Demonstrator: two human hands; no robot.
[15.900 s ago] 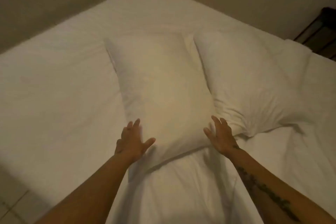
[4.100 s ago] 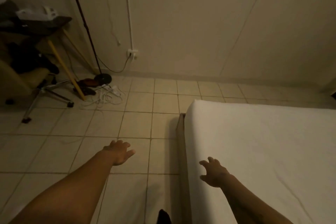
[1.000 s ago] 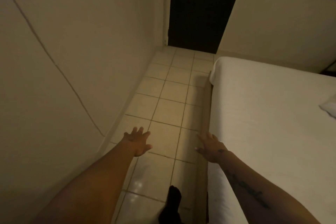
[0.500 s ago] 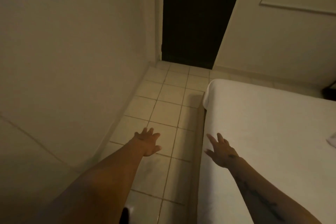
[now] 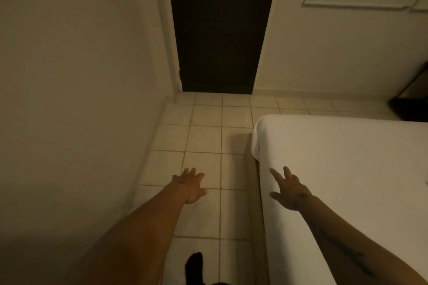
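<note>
A bed with a smooth white sheet (image 5: 342, 169) fills the right side, its near corner at centre right. My left hand (image 5: 190, 186) is stretched out over the tiled floor (image 5: 203, 136), fingers spread, holding nothing. My right hand (image 5: 289, 190) reaches forward over the bed's left edge, fingers straight and apart, empty; I cannot tell whether it touches the sheet. My dark-socked foot (image 5: 194, 266) shows at the bottom on the tiles.
A narrow tiled aisle runs between a bare wall (image 5: 76, 99) on the left and the bed. A dark open doorway (image 5: 220, 28) stands straight ahead. A dark piece of furniture (image 5: 412, 104) sits at the far right by the wall.
The view has lifted and moved forward along the aisle toward the doorway. The bed's far corner is nearer. Both hands stay outstretched and empty; my foot has come into view.
</note>
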